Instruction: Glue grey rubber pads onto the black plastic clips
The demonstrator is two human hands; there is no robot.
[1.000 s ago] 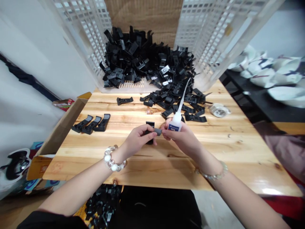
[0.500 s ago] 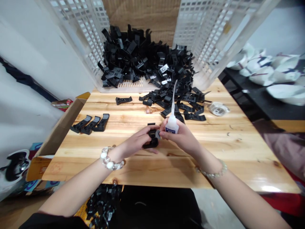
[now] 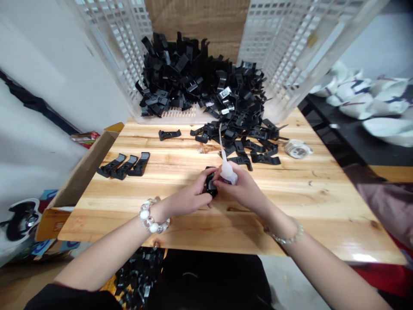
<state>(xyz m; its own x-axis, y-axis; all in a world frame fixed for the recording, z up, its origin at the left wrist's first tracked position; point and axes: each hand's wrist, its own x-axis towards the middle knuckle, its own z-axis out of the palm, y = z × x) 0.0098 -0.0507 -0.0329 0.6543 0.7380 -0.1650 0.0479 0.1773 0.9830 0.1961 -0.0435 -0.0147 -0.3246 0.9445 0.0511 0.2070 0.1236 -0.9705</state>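
Note:
Near the middle of the wooden table, my left hand (image 3: 193, 197) is closed around a small black plastic part (image 3: 211, 185). My right hand (image 3: 240, 186) grips a white glue bottle (image 3: 228, 172) with a long thin nozzle pointing up and slightly left. The fingertips of my right hand also touch the black part, meeting those of my left. Three black clips (image 3: 122, 167) with grey pads lie side by side at the left of the table. A single black clip (image 3: 170, 134) lies further back.
A white lattice basket (image 3: 277, 114) behind holds a heap of black clips (image 3: 200, 82) spilling onto the table (image 3: 322, 215). A clear tape roll (image 3: 297, 149) sits right; a cardboard box (image 3: 80, 172) stands left. White bowl-shaped items (image 3: 387, 129) lie far right.
The black part has turned in my left hand and now stands more upright. The bottle in my right hand has moved slightly left, its nozzle tilting left. The view has shifted a little.

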